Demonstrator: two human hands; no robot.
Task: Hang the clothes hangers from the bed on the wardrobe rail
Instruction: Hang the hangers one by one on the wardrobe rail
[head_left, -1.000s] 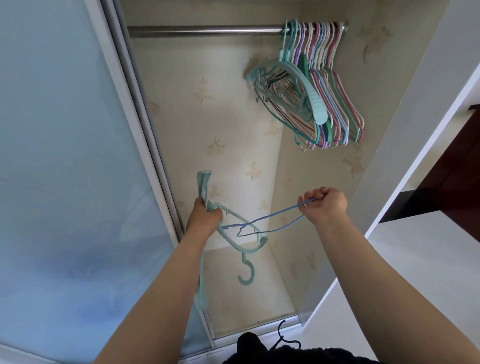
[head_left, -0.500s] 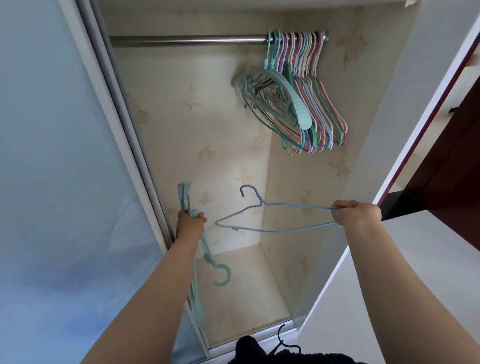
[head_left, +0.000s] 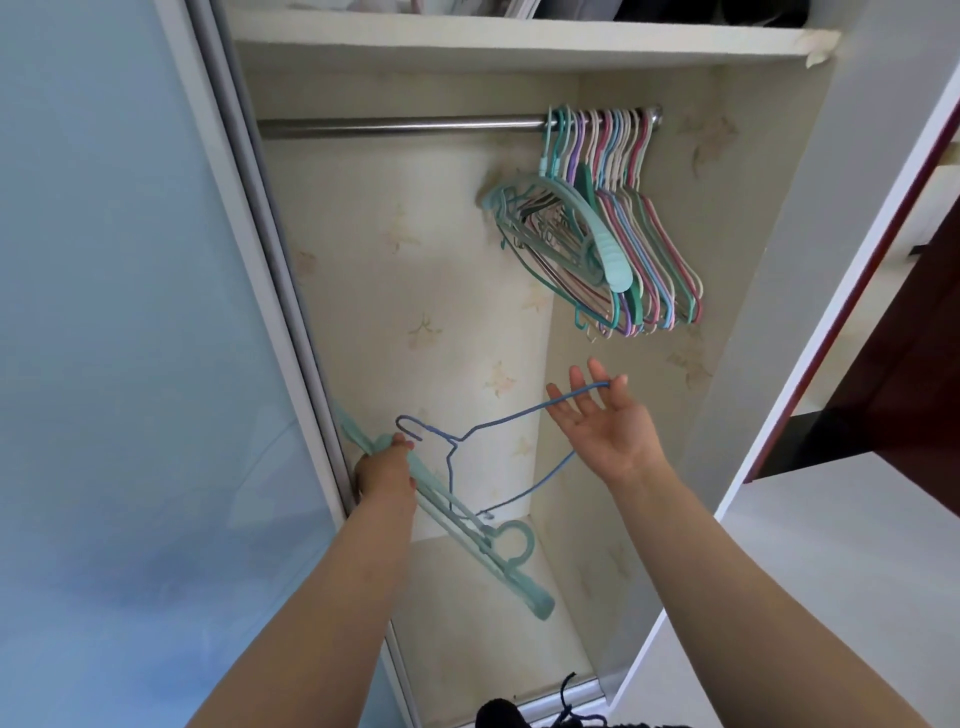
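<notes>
Both bare forearms reach forward and up. The left hand is curled tight in a fist-like grip, knuckles toward the camera. The right hand is raised higher, palm up, fingers spread and straight.

I have one view only, a wide-angle head camera tilted up into the open wardrobe. The rail runs across at twelve o'clock, the sliding door fills nine o'clock, and both forearms enter close from six o'clock.
</notes>
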